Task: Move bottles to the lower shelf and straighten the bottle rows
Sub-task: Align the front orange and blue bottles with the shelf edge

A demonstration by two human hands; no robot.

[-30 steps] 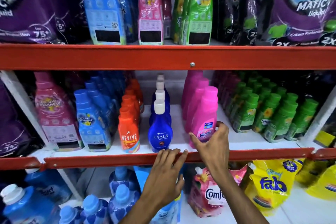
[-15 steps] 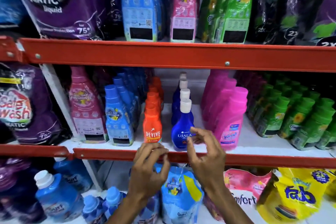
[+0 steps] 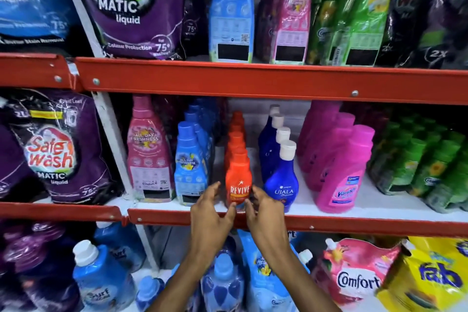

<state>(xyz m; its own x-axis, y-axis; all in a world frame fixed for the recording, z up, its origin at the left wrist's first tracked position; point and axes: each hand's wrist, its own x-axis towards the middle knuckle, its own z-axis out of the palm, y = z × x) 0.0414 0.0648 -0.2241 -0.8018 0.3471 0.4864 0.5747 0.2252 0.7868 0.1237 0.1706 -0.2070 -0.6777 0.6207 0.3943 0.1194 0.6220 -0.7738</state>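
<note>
On the middle shelf stand rows of bottles running front to back. The front orange Revive bottle is upright at the shelf's front edge. My left hand cups its lower left side and my right hand cups its lower right side, fingertips touching the base. Right of it runs the dark blue Ujala bottle row, then the pink Vanish bottles. On its left stand light blue bottles and a tall pink bottle.
Green bottles fill the shelf's right end. Purple Safe Wash pouches sit beyond the white upright. The top shelf carries tall bottles and pouches. Below are blue Surf bottles, Comfort and fab pouches.
The view has shifted left. Both hands moved from in front of the Ujala bottle to the front orange Revive bottle and closed in on its sides.
</note>
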